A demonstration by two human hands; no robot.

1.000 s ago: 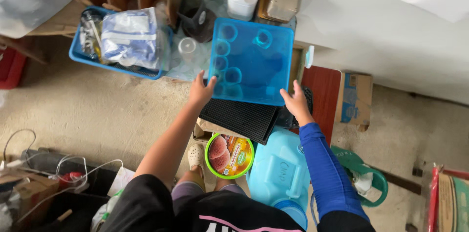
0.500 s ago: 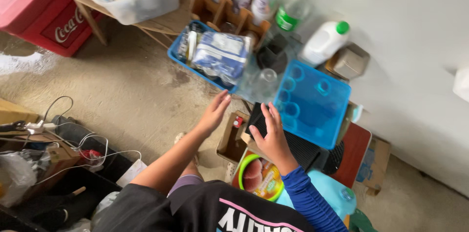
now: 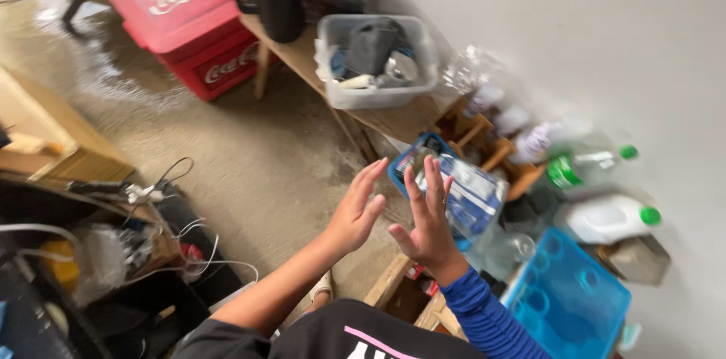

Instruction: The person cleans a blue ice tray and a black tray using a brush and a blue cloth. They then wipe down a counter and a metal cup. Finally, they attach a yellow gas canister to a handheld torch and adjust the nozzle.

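Open concrete floor (image 3: 249, 155) to my left; white wall (image 3: 575, 41) close on right. My left hand (image 3: 355, 211) & right hand (image 3: 429, 223) raised, fingers spread, holding nothing, above blue plastic basket (image 3: 401, 166) w/ packets.

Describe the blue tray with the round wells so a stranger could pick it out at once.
Follow the white wall down to the clutter at its foot in the lower right corner. Below the white jug with a green cap lies the blue tray. It is the only translucent bright-blue slab with rows of round wells; the blue basket farther left holds packets instead.
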